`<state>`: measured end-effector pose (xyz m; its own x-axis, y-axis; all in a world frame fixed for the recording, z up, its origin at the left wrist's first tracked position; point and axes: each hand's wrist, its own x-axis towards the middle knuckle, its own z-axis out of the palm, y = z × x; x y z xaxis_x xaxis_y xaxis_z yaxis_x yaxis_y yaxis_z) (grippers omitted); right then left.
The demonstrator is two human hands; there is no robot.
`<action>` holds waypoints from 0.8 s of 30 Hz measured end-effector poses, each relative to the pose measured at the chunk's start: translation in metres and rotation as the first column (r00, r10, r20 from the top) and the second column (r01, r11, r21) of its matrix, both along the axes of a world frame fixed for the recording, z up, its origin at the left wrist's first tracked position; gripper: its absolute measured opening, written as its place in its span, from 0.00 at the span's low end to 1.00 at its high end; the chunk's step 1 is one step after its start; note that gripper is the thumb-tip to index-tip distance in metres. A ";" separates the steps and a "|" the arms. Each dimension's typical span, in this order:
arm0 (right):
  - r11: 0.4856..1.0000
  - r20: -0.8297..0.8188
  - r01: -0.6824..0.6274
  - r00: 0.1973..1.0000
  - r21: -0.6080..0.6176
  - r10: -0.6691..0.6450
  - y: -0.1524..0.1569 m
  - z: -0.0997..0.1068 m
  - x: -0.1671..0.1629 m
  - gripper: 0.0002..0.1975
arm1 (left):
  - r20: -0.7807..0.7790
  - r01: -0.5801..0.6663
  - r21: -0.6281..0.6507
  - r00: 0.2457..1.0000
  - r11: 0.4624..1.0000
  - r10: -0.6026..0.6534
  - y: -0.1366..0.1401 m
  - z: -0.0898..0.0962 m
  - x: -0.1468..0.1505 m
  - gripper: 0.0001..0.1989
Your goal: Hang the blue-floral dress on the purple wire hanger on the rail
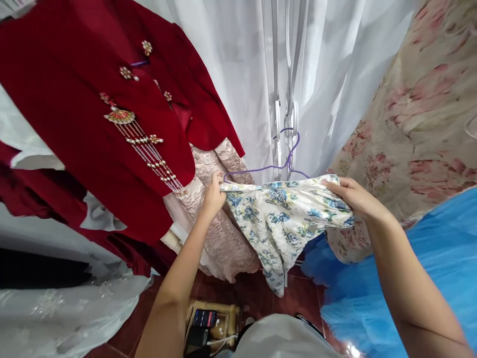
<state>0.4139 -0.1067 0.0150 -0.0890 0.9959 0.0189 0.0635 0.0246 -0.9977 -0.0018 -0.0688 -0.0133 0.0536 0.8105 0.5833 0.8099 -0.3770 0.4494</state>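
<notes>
A white garment with blue flowers [283, 214], its waistband stretched out sideways, hangs between my two hands. Whether it is a skirt or shorts, I cannot tell. My left hand [213, 195] pinches the left end of the waistband, close to the left tip of a purple hanger [261, 169]. At the other end, my right hand [354, 196] grips the waistband with the thumb on top. The hanger hooks onto a white rail fitting [278, 112] just behind the garment. Its lower right part is hidden by the cloth.
On the left hang a dark red jacket [85, 99] with beaded brooches and a pink brocade skirt [227, 233]. A floral cloth [421, 119] and blue tulle [395, 298] are at the right. White curtains [234, 64] hang behind. Below, a bamboo stand [231, 318] holds a phone [204, 318] and earbuds.
</notes>
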 end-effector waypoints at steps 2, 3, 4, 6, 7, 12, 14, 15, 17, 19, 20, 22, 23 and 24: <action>0.999 -0.011 0.030 0.999 -0.020 -0.030 -0.001 -0.001 -0.003 0.25 | -0.051 0.047 0.093 0.998 0.995 -0.043 0.019 0.019 0.002 0.31; 0.999 -0.016 0.043 0.999 -0.032 -0.044 0.000 -0.001 -0.004 0.25 | -0.078 0.081 0.130 0.994 0.988 -0.071 0.026 0.027 0.004 0.28; 0.998 -0.019 0.052 0.998 -0.044 -0.053 0.000 -0.002 -0.006 0.25 | -0.089 0.123 0.160 0.990 0.979 -0.110 0.031 0.035 0.007 0.26; 0.997 -0.021 0.061 0.998 -0.044 -0.062 0.002 -0.003 -0.009 0.25 | -0.041 0.237 0.185 0.971 0.954 -0.234 0.037 0.048 0.016 0.23; 0.997 -0.020 0.071 0.997 -0.022 -0.071 0.003 -0.004 -0.010 0.24 | 0.010 0.308 0.180 0.949 0.934 -0.315 0.038 0.053 0.021 0.24; 0.927 -0.015 0.276 0.959 0.255 -0.282 -0.017 -0.025 -0.005 0.24 | 0.160 0.477 0.124 0.856 0.870 -0.492 0.024 0.053 0.035 0.28; 0.892 0.016 0.310 0.943 0.329 -0.333 -0.032 -0.042 0.000 0.23 | 0.124 0.405 0.084 0.902 0.910 -0.413 0.017 0.046 0.033 0.24; 0.888 0.042 0.299 0.942 0.349 -0.333 -0.038 -0.051 0.002 0.22 | 0.086 0.363 0.056 0.926 0.930 -0.367 0.014 0.042 0.031 0.19; 0.889 0.085 0.274 0.942 0.367 -0.325 -0.045 -0.064 0.005 0.22 | -0.005 0.289 0.029 0.957 0.957 -0.289 0.010 0.038 0.027 0.12; 0.872 0.091 0.293 0.931 0.392 -0.353 -0.046 -0.066 0.007 0.24 | -0.066 0.239 0.064 0.970 0.969 -0.234 0.007 0.039 0.027 0.12; 0.858 0.080 0.315 0.923 0.406 -0.377 -0.045 -0.062 0.007 0.24 | -0.081 0.222 0.094 0.973 0.970 -0.215 0.005 0.040 0.028 0.12; 0.834 0.049 0.359 0.908 0.419 -0.415 -0.044 -0.048 0.008 0.24 | -0.096 0.205 0.140 0.977 0.969 -0.192 0.001 0.043 0.033 0.12; 0.829 0.036 0.375 0.904 0.415 -0.426 -0.045 -0.039 0.008 0.24 | -0.098 0.198 0.156 0.978 0.968 -0.185 -0.001 0.044 0.036 0.12; 0.828 0.027 0.385 0.901 0.407 -0.433 -0.045 -0.031 0.009 0.24 | -0.095 0.191 0.170 0.980 0.967 -0.177 -0.004 0.045 0.040 0.11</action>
<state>0.4230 -0.1521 -0.0158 0.2998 0.8566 0.4198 0.2649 0.3480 -0.8993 0.0386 -0.0723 0.0319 0.2433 0.6661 0.7050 0.7488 -0.5910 0.3000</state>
